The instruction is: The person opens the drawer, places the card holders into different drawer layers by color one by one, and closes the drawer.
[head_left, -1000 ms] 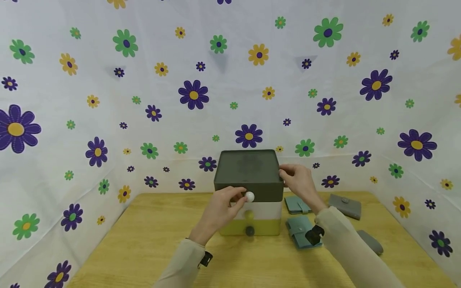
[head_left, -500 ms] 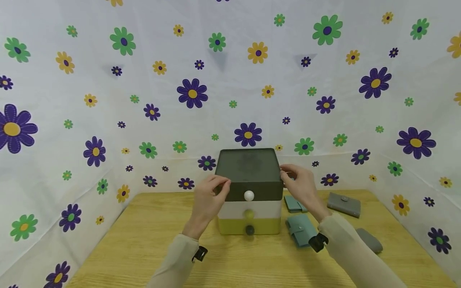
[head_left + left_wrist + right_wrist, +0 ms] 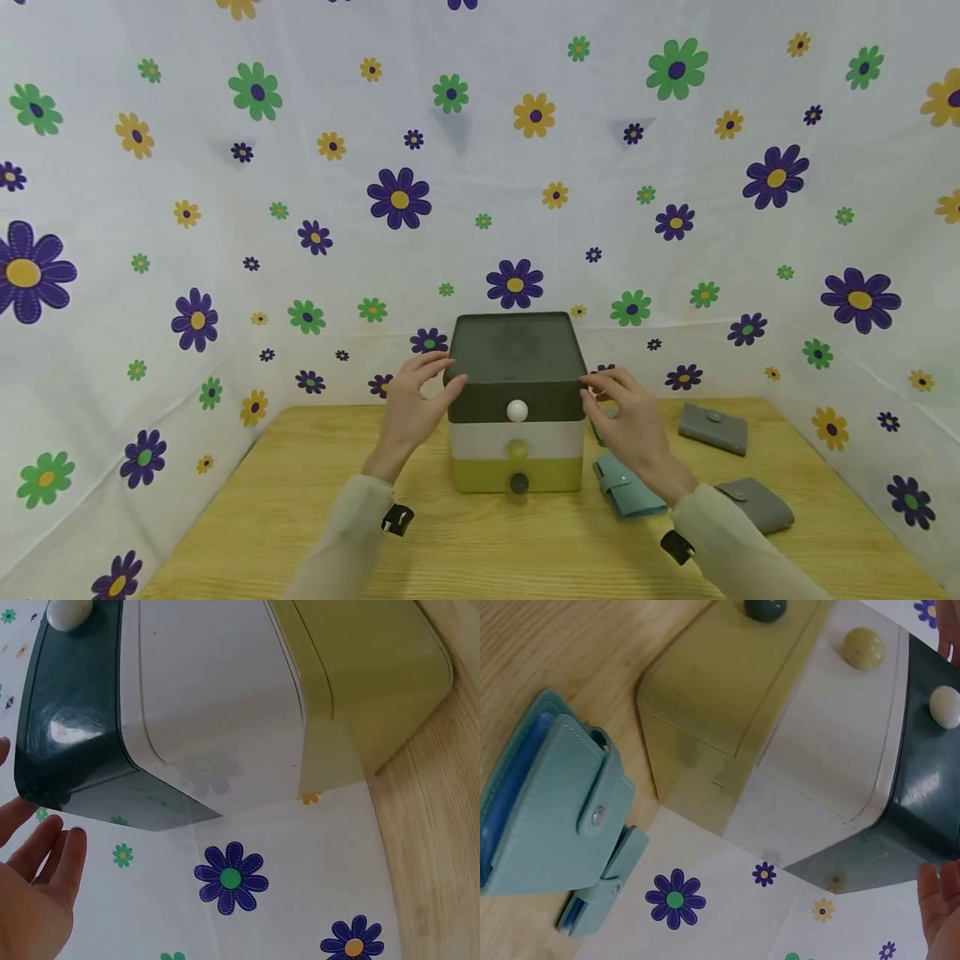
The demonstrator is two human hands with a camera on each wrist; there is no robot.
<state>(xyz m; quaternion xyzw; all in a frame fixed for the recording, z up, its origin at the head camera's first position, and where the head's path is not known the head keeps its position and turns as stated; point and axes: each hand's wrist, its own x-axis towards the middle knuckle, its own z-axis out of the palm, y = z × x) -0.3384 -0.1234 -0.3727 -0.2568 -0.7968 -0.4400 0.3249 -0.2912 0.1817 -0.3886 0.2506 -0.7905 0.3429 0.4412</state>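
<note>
Box: a small three-drawer box point(image 3: 517, 400) stands upright at the middle of the bench point(image 3: 300, 517), near the flowered backdrop point(image 3: 225, 208); dark top drawer, white middle drawer, yellow-green bottom drawer, all pushed in.
Knobs: a white knob point(image 3: 517, 409) on the top drawer, a yellow one point(image 3: 517, 447) on the middle, a dark one point(image 3: 518, 482) on the bottom (one above the other down the front).
Left hand: the left hand point(image 3: 411, 408) is at the box's left upper edge, fingers point(image 3: 432, 364) spread and relaxed, holding nothing; from the head view the thumb seems to meet the top drawer's corner, though the left wrist view shows the fingertips just beside it, so contact is unsure.
Right hand: the right hand point(image 3: 633, 421) is at the box's right upper edge, fingers point(image 3: 600, 382) straight and loose, gripping nothing, the tips just beside the dark drawer's side.
Wallets: two teal wallets lie right of the box, one near point(image 3: 626, 487) and one behind the right hand point(image 3: 600, 904); two grey wallets lie further right, one toward the back point(image 3: 712, 427) and one nearer the front point(image 3: 757, 502).
Sleeves: both forearms wear pale sleeves point(image 3: 345, 542).
</note>
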